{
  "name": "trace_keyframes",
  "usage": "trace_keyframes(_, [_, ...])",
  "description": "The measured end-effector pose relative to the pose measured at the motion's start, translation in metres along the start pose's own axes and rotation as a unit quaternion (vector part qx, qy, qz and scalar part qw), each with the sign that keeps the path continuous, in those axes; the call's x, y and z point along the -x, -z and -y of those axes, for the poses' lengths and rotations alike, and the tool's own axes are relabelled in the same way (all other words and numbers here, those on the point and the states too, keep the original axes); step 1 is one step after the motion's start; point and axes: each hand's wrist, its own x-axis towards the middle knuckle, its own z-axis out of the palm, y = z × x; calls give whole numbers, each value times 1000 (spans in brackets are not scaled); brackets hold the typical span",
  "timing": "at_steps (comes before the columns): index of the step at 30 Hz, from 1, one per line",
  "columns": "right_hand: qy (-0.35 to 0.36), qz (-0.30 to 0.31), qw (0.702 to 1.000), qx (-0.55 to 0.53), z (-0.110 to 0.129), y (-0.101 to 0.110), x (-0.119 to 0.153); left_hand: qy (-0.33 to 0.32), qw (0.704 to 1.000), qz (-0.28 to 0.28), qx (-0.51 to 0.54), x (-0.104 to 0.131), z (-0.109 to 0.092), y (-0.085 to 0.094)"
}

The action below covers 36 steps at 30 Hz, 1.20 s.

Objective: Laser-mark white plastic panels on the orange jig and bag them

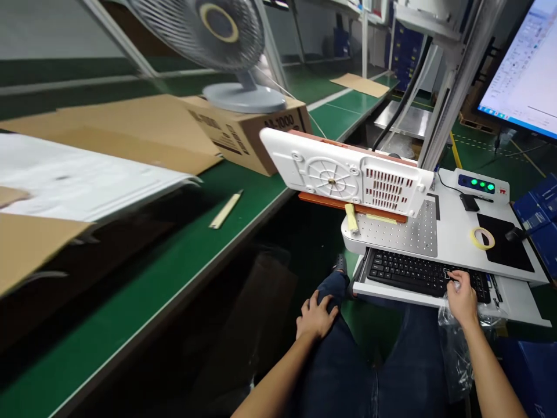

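My left hand (315,317) lies on my left thigh near the knee, fingers spread, holding nothing. At the right part of the black keyboard (409,273), my right hand (462,295) has its fingers bent and apart, the index finger at the keys. I see nothing held in it. A clear plastic bag (456,348) hangs under the right wrist from the keyboard tray (395,294). Beyond the keyboard, a white plastic housing (348,174) with a vent grille stands tilted on an orange plate (313,200). A yellowish clip-like piece (351,219) sits at its lower edge.
A perforated plate (420,235), tape roll (482,238) and control box with green buttons (481,183) are on the white worktable. A monitor (522,69) stands right. On the green bench (174,261) left are cardboard, white sheeting and a fan (243,98) on a carton (256,136).
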Motion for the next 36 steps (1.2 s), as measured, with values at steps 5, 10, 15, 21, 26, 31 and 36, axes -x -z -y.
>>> trace_keyframes(5, [-30,39,998,49,-6,-2,-9,3,1000,-7,2,-2,0,1])
trace_keyframes(10, [-21,18,999,27,-8,-2,-8,3,1000,-12,3,-2,1,2])
trace_keyframes(15, [-34,-22,999,5,-6,2,2,4,1000,-12,2,-1,0,3])
trace_keyframes(21, [-58,-14,998,16,-1,4,4,4,1000,-4,-2,1,-2,7])
trace_keyframes(26, [-58,-14,998,-1,-4,4,4,5,1000,0,7,4,-3,10])
trace_keyframes(31, [-72,-26,994,-80,-9,3,7,26,987,-41,156,7,1,18])
trace_keyframes(36, [-88,-9,975,-202,16,14,32,55,950,-152,268,40,-4,43])
